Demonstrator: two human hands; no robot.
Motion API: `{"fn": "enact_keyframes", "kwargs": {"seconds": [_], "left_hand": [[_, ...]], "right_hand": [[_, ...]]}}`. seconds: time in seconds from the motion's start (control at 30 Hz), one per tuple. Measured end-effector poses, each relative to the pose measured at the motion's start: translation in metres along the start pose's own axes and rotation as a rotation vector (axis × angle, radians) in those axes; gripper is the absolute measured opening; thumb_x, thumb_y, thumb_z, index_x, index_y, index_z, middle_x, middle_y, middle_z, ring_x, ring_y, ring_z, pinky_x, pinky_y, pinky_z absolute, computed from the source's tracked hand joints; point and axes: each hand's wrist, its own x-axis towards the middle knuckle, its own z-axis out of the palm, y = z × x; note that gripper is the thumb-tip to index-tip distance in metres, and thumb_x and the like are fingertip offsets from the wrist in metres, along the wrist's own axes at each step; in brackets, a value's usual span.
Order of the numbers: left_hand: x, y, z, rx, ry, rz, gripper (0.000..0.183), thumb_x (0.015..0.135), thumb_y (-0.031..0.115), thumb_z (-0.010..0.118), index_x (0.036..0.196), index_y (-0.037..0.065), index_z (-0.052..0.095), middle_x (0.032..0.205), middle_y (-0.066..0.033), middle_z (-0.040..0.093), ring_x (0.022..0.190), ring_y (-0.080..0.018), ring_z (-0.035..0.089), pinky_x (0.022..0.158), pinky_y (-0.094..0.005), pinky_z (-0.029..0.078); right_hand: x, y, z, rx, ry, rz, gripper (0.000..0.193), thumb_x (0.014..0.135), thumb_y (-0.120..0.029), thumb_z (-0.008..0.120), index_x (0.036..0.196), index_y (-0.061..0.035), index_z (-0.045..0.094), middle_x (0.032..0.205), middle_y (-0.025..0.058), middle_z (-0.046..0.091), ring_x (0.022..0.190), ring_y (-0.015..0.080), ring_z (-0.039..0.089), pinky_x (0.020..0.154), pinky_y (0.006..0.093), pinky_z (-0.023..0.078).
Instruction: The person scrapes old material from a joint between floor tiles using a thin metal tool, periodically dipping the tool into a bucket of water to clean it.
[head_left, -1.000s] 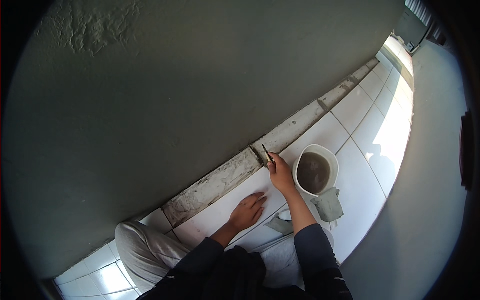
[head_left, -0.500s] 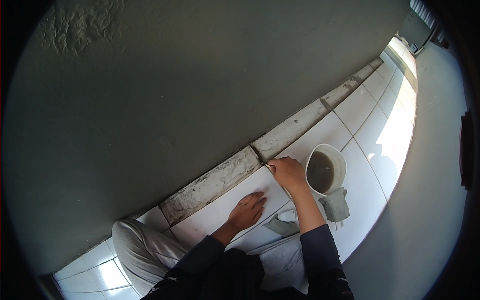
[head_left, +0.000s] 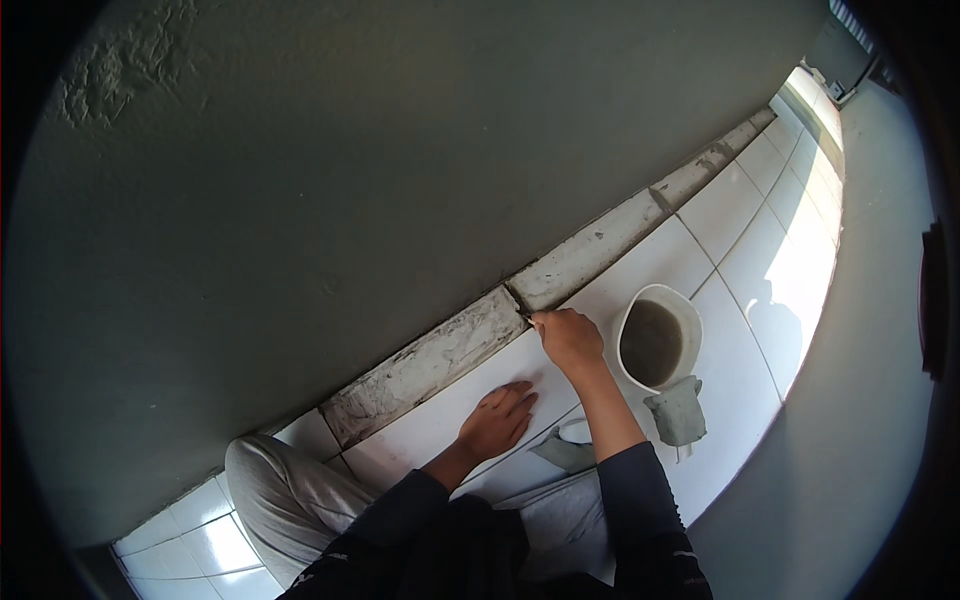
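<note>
My right hand (head_left: 570, 340) is closed on a thin, light-coloured tool, mostly hidden in my fingers. Its end meets the dark gap between two skirting tiles (head_left: 425, 365) at the wall's foot. Smears cover the tiles' whitish faces. Palm down on a white floor tile (head_left: 425, 425), my left hand (head_left: 498, 418) rests with its fingers stretched out, holding nothing. To the right of my right wrist stands a white bucket (head_left: 695, 330) of murky grey-brown liquid. A grey, mortar-coloured blocky piece (head_left: 679, 412) touches the bucket's near side.
The grey plastered wall (head_left: 300, 220) rises along the left and far side. Under my right forearm lies a grey flat piece (head_left: 566, 453) beside a white rounded thing (head_left: 577, 430), partly hidden. My bent leg (head_left: 285, 490) is at lower left. White floor tiles run to the far right.
My right hand has shifted slightly up and left, nearer the gap between the skirting tiles. The view has turned a little. My left hand still rests flat on the tile.
</note>
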Motion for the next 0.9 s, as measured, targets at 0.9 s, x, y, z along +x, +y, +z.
{"fn": "enact_keyframes", "kwargs": {"seconds": [0.9], "left_hand": [[-0.001, 0.001, 0.001, 0.067, -0.035, 0.032, 0.039, 0.084, 0.020, 0.049, 0.121, 0.007, 0.046, 0.125, -0.0104, 0.042, 0.116, -0.0238, 0.040, 0.094, -0.0359, 0.035]], "right_hand": [[0.002, 0.012, 0.008, 0.085, 0.009, 0.019, 0.020, 0.082, -0.021, 0.045, 0.079, -0.0141, 0.063, 0.079, 0.0147, 0.063, 0.075, 0.0336, 0.062, 0.066, 0.0441, 0.049]]}}
